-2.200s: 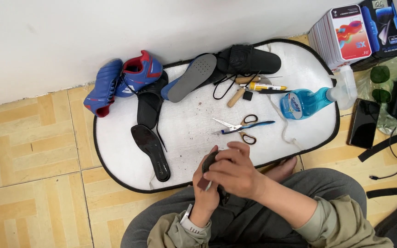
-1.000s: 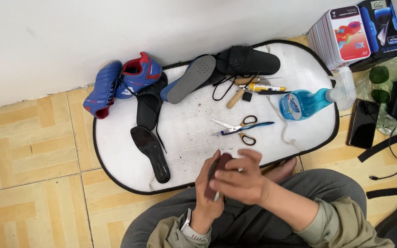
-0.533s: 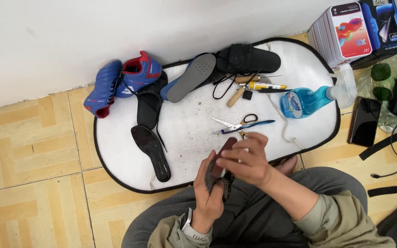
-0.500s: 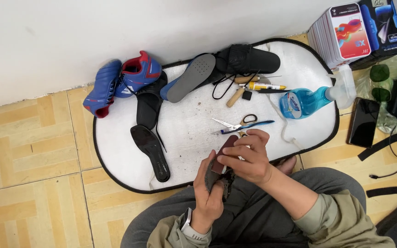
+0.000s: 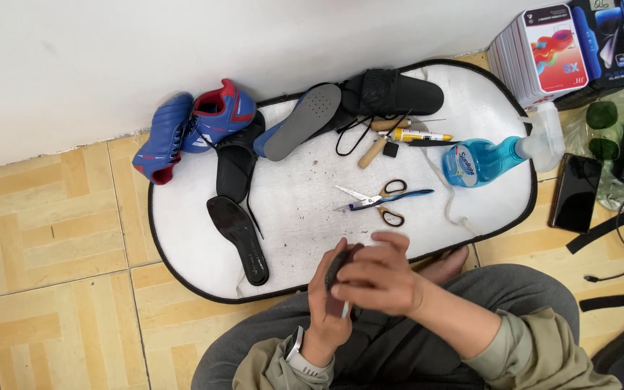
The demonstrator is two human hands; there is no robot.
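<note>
My left hand (image 5: 324, 312), with a watch on its wrist, grips a small dark flat piece (image 5: 338, 261) upright over my lap. My right hand (image 5: 380, 278) lies across that piece from the right, its fingers curled over it. A thin pale tool tip (image 5: 346, 311) shows below the fingers; which hand grips it is hidden. Both hands hover at the near edge of a white oval mat (image 5: 305, 209). On the mat lie scissors (image 5: 380, 197), a black insole (image 5: 237, 238), a grey insole (image 5: 303, 121), a blue and red shoe (image 5: 196, 124) and a black shoe (image 5: 391, 92).
A blue spray bottle (image 5: 496, 155) lies at the mat's right end, with a yellow tube (image 5: 419, 135) and wooden-handled tools (image 5: 373, 148) near it. Boxes (image 5: 543, 50) stand at the back right. A dark phone (image 5: 575, 191) and cables lie on the tiled floor (image 5: 45, 231).
My right hand slid up and right along the dark piece, then came back down and left over it. My left hand stayed in place holding the piece.
</note>
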